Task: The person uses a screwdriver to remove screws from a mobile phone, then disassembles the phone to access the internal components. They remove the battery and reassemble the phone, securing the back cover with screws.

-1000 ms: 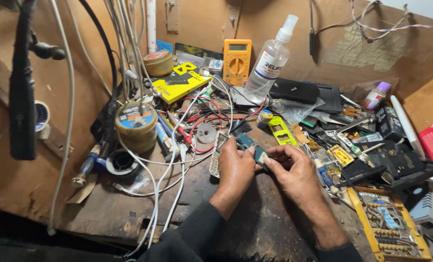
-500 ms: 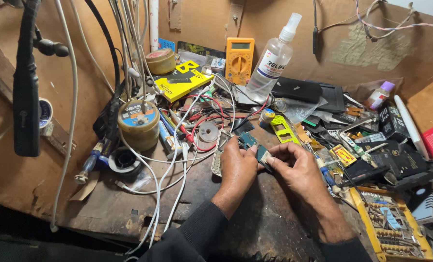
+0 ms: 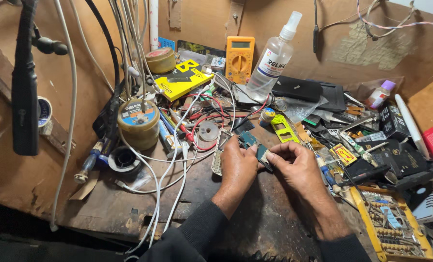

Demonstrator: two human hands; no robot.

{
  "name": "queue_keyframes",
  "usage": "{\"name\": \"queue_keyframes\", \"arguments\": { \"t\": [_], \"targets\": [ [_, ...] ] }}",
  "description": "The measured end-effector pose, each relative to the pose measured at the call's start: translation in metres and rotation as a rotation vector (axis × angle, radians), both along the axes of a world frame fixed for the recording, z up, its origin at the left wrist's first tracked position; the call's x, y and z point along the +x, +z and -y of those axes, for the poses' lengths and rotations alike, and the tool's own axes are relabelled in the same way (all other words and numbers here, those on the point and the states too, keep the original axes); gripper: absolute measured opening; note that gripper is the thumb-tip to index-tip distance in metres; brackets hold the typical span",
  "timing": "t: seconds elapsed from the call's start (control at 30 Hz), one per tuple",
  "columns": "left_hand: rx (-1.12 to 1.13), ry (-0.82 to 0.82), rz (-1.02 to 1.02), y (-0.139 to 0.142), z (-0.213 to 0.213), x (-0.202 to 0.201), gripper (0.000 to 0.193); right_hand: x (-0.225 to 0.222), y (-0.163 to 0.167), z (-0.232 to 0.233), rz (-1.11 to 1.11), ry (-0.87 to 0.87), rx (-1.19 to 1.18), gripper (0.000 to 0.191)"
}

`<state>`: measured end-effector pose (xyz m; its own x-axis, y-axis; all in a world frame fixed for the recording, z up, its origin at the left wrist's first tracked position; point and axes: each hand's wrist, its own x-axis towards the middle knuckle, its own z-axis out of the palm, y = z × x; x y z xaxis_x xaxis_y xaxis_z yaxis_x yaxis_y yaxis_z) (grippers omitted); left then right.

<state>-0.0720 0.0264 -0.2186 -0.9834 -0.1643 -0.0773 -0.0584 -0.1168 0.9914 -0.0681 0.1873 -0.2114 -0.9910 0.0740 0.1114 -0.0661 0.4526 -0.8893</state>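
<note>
- the left hand (image 3: 238, 167) and right hand (image 3: 294, 165) meet over the dark, worn tabletop (image 3: 269, 228), both pinched on a small circuit board (image 3: 255, 147) held between their fingertips.
- a grey phone frame (image 3: 220, 150) lies just beside the left hand.
- behind stand a clear spray bottle (image 3: 273, 58) and a yellow multimeter (image 3: 239, 58).
- white cables (image 3: 177, 170) trail across the tabletop at left.
</note>
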Motion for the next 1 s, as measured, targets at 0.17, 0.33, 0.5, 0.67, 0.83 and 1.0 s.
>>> {"name": "queue_keyframes", "arguments": {
  "t": [0.17,0.33,0.5,0.67,0.83,1.0],
  "targets": [
    [0.043,0.008,-0.015,-0.003,0.000,-0.001,0.046,0.002,0.001,0.005,-0.005,-0.008,0.005,0.023],
    [0.025,0.002,-0.015,-0.006,0.001,-0.003,0.049,0.002,0.003,0.009,0.010,-0.024,0.039,0.023],
    [0.041,0.000,0.002,-0.004,0.001,-0.003,0.047,0.003,0.005,0.012,0.014,-0.035,0.010,0.025],
    [-0.005,0.002,-0.003,-0.007,0.000,-0.005,0.038,0.003,0.004,0.012,0.003,-0.047,0.058,0.027],
    [-0.011,0.024,-0.014,-0.008,-0.003,-0.006,0.041,-0.001,0.004,0.008,-0.008,-0.031,0.112,0.028],
    [-0.036,0.018,0.002,-0.002,-0.003,-0.001,0.035,0.013,0.014,0.011,-0.074,-0.030,0.103,0.026]
  ]
}}
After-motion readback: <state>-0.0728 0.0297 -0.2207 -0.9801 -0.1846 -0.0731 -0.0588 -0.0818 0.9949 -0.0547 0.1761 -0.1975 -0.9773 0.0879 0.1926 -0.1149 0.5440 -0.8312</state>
